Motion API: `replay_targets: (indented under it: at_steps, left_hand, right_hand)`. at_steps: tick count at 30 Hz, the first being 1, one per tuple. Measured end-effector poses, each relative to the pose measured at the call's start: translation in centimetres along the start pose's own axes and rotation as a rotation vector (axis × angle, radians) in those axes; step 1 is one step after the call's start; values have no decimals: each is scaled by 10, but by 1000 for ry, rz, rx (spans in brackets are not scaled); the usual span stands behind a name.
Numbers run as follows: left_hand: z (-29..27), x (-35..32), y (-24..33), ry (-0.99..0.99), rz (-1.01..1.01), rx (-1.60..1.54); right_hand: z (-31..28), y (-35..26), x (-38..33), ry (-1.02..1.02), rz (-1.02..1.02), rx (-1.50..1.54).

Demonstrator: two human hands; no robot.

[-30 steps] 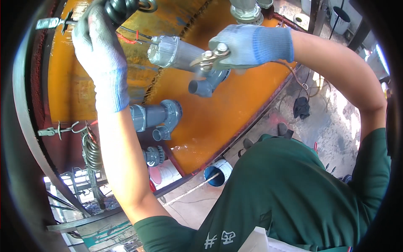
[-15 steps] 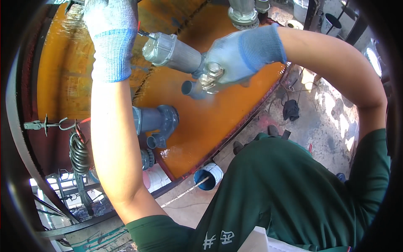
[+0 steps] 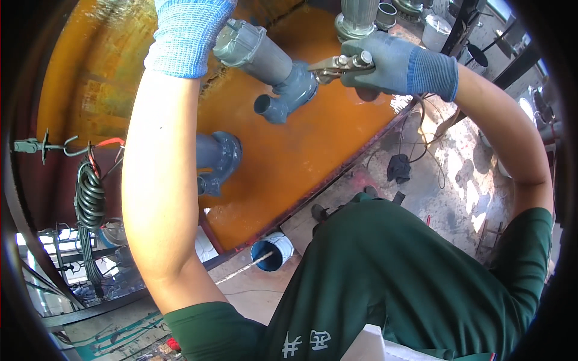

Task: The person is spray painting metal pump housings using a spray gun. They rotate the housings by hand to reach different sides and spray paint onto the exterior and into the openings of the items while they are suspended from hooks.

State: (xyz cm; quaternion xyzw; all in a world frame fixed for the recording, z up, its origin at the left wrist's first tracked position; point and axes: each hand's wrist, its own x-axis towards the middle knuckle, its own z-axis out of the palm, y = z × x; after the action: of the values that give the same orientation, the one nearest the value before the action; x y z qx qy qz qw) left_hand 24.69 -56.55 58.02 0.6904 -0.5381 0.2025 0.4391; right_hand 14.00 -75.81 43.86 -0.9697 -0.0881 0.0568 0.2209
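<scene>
My right hand (image 3: 397, 66), in a blue knit glove, grips a metal plier-like tool (image 3: 337, 65) whose jaws touch a grey pipe fitting (image 3: 274, 69) standing out from an orange-brown metal plate (image 3: 301, 150). My left hand (image 3: 186, 33), also gloved, reaches up past the fitting's ribbed grey cap (image 3: 238, 43); its fingers are cut off by the top edge. A second grey pipe fitting (image 3: 217, 159) sits lower on the plate, partly behind my left forearm.
A coiled black cable (image 3: 89, 198) hangs at the left from a metal hook. A blue and white bucket (image 3: 272, 251) stands below the plate's edge. Another grey fitting (image 3: 356, 18) and small containers sit at the top. A dark rag (image 3: 398, 167) lies on the concrete floor.
The view has shifted, so the fittings sit lower in the picture. My right hand has moved right, from the fitting's left branch to its right side, still holding the tool. My left hand stays up.
</scene>
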Motion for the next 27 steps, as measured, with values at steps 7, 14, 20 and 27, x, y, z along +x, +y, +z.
replay_targets:
  at_steps: [7,14,20,27]
  left_hand:
    - [14,7,-22,-19,-38,-162]
    - [-18,-8,-61,205,164,71]
    - [-58,-18,-50,82,420,1186]
    - [-66,-48,-27,262,-79,255]
  right_hand:
    - [36,91,-7,552,-166,-391]
    - [24,33,-33,-5,-135,193]
    - [34,94,-37,128,247,345]
    - [65,132,-64,303,203,717]
